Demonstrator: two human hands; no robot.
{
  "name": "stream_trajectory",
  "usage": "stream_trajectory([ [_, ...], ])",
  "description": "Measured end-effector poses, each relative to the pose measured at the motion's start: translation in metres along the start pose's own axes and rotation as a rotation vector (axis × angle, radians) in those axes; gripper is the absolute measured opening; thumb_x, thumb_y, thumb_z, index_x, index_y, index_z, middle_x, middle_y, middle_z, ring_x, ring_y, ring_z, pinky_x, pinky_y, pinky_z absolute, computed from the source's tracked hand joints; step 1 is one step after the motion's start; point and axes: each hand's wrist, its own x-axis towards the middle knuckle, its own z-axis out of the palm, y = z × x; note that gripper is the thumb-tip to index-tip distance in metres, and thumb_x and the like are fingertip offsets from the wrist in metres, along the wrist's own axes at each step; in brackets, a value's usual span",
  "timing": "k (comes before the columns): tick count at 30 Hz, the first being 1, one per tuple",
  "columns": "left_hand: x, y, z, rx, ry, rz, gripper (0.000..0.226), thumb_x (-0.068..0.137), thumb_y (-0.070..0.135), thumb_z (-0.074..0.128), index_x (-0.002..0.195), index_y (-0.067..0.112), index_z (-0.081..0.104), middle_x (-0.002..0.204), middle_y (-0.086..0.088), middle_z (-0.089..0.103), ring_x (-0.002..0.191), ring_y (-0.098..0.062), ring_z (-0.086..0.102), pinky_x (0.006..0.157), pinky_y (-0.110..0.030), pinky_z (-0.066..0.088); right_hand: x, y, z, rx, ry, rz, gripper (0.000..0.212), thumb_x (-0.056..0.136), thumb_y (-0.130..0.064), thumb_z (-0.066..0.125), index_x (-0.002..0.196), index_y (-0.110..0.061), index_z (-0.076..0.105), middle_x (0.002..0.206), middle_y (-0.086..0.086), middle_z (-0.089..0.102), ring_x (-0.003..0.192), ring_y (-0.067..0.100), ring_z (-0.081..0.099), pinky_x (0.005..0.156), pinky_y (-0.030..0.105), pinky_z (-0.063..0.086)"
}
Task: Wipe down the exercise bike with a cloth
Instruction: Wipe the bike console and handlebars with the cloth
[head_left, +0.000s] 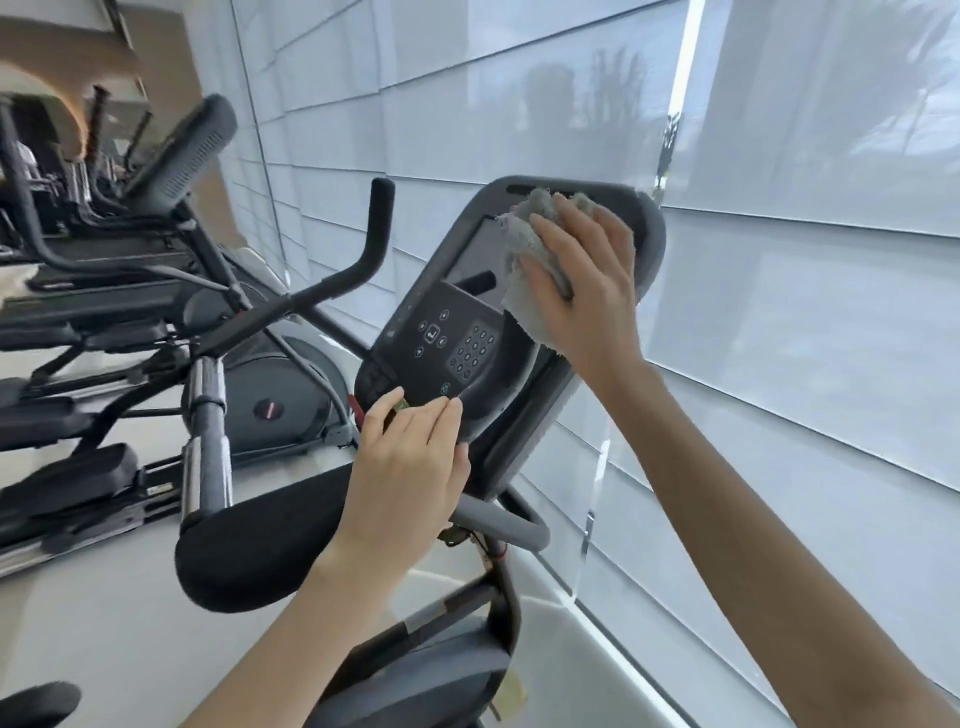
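Cloth (524, 260) — one — under right hand (587, 291); left hand (415, 457) on console (447, 343).

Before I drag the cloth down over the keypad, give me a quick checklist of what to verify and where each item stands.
1. Cloth under the right hand and flat on the console: ok, the palm presses it onto the screen's upper right.
2. Left hand steadying the console: ok, fingers rest on its lower edge.
3. Path down to the keypad free: ok, nothing lies on it.
4. Left hand's fingers out of the wipe path: not ok, they cover the console's bottom edge.
5. Screen off, so wiping triggers nothing: cannot tell.
6. Cloth damp enough: cannot tell.
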Motion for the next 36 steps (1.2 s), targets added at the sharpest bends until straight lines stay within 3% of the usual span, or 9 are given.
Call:
stream_trajectory([
  [3,0.002,-0.004,0.004,-0.007,0.044,-0.001,0.031,0.076,0.015,0.073,0.103,0.001,0.069,0.096,-0.008,0.072,0.082,-0.021,0.068,0.102,-0.042,0.036,0.002,0.008,0.02,-0.052,-0.07,-0.063,0.027,0.087,-0.012,0.065,0.111,0.001,0.066,0.125,0.02,0.057,0.119,0.043,0.048,0.098,0.054,0.04],
  [7,0.001,-0.01,0.003,-0.04,0.067,-0.008,0.03,0.073,0.016,0.079,0.098,0.002,0.07,0.091,-0.007,0.072,0.079,-0.02,0.068,0.103,-0.042,0.035,-0.024,0.008,0.028,-0.037,-0.155,-0.101,0.038,0.093,-0.013,0.057,0.125,0.006,0.054,0.138,0.025,0.042,0.133,0.045,0.029,0.108,0.058,0.026],
  [10,-0.001,-0.012,0.002,-0.067,0.077,-0.004,0.029,0.073,0.017,0.08,0.096,0.003,0.071,0.09,-0.006,0.072,0.077,-0.02,0.068,0.102,-0.042,0.036,-0.051,0.004,0.023,0.016,-0.218,-0.109,0.034,0.096,-0.01,0.049,0.125,0.006,0.054,0.139,0.024,0.042,0.135,0.045,0.024,0.109,0.059,0.025],
  [17,0.004,-0.011,-0.004,-0.027,0.037,0.031,0.022,0.076,0.022,0.077,0.091,0.007,0.071,0.081,-0.001,0.07,0.071,-0.02,0.065,0.101,-0.041,0.037,-0.034,0.001,0.017,-0.092,-0.277,-0.165,0.034,0.096,-0.012,0.046,0.12,0.01,0.056,0.135,0.025,0.046,0.13,0.049,0.032,0.104,0.062,0.03],
  [20,0.004,-0.011,-0.007,-0.013,0.014,0.033,0.022,0.076,0.024,0.076,0.092,0.008,0.071,0.078,0.0,0.07,0.069,-0.019,0.064,0.099,-0.04,0.04,0.002,0.002,0.019,-0.144,-0.255,-0.17,0.032,0.095,-0.011,0.049,0.118,0.01,0.058,0.133,0.026,0.048,0.128,0.049,0.036,0.109,0.059,0.026],
  [24,0.004,-0.01,-0.01,0.014,0.016,0.047,0.02,0.078,0.024,0.075,0.09,0.009,0.072,0.074,0.001,0.068,0.066,-0.018,0.062,0.098,-0.041,0.045,0.032,0.001,0.021,-0.191,-0.205,-0.164,0.022,0.09,-0.005,0.053,0.104,0.008,0.064,0.123,0.026,0.056,0.12,0.05,0.045,0.107,0.053,0.03],
  [31,-0.001,-0.011,-0.008,0.004,0.059,0.093,0.019,0.078,0.015,0.074,0.093,0.005,0.073,0.081,-0.002,0.071,0.068,-0.019,0.064,0.095,-0.043,0.049,-0.032,-0.006,0.017,-0.246,-0.314,-0.153,0.033,0.094,-0.01,0.05,0.121,0.007,0.056,0.139,0.024,0.042,0.132,0.051,0.028,0.106,0.061,0.026],
  [36,-0.002,-0.015,-0.007,-0.032,0.082,0.119,0.017,0.077,0.009,0.073,0.094,0.004,0.074,0.086,-0.004,0.073,0.072,-0.02,0.067,0.091,-0.04,0.052,-0.057,-0.008,0.014,-0.185,-0.352,-0.155,0.033,0.095,-0.012,0.047,0.12,0.007,0.057,0.137,0.024,0.045,0.131,0.05,0.031,0.104,0.062,0.031],
])
